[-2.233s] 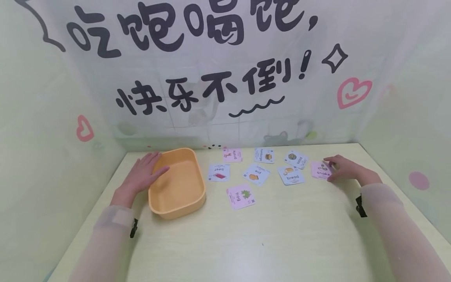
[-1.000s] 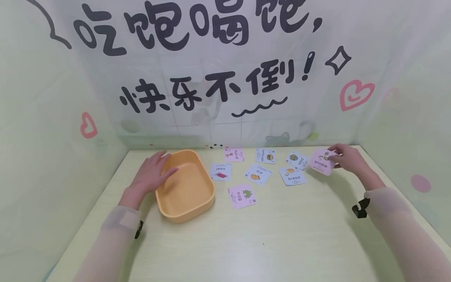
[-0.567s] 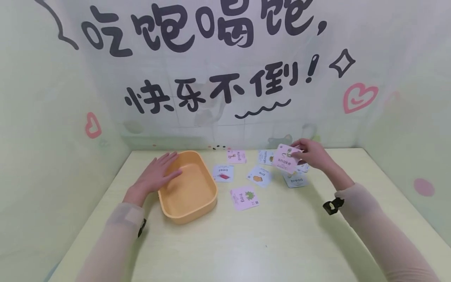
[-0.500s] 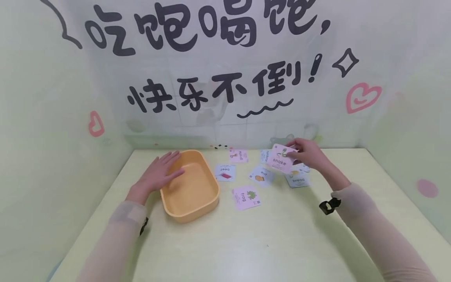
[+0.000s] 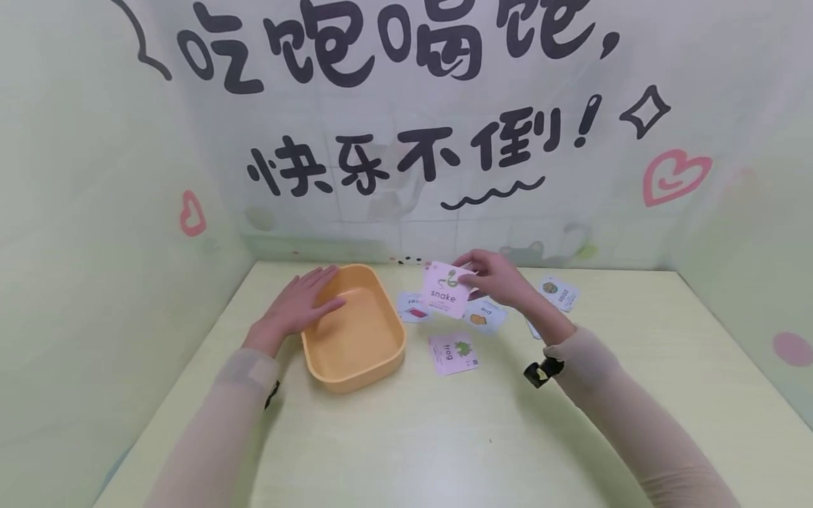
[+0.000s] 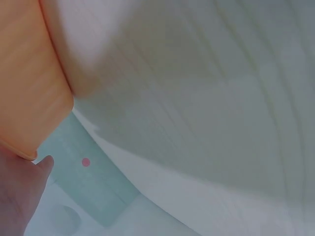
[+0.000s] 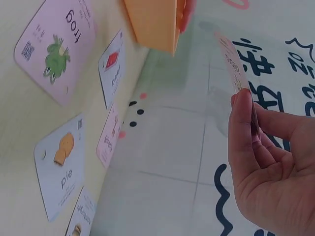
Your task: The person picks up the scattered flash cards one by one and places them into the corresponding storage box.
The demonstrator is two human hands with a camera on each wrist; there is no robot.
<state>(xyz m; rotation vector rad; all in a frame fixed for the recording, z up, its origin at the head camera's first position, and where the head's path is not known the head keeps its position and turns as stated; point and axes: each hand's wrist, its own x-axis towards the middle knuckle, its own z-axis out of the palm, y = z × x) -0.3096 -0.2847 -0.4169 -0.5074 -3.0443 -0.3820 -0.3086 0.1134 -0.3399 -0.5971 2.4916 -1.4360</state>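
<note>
My right hand (image 5: 498,279) pinches a pink snake flashcard (image 5: 443,291) between thumb and fingers, raised above the table; the right wrist view shows the snake flashcard (image 7: 233,61) almost edge-on. With fingers extended, my left hand (image 5: 295,308) rests on the left rim of an orange tray (image 5: 352,337). Beneath and beside the raised card lie a beef flashcard (image 5: 413,308), partly covered, and a pie flashcard (image 5: 485,315). Nearer to me is a pink frog flashcard (image 5: 454,354). In the right wrist view a giraffe flashcard (image 7: 109,137) and a hamburger flashcard (image 7: 82,216) also lie on the table.
A salad flashcard (image 5: 559,292) lies to the right, behind my right forearm, which hides most of another card (image 5: 532,329). Printed sheeting (image 5: 394,162) with large black characters stands along the table's far edge and both sides. The pale tabletop (image 5: 406,444) stretches in front.
My right hand picked the snake flashcard up from the table's right side and carried it left, towards the tray. My left hand stayed at the tray's rim. The head view shifted slightly.
</note>
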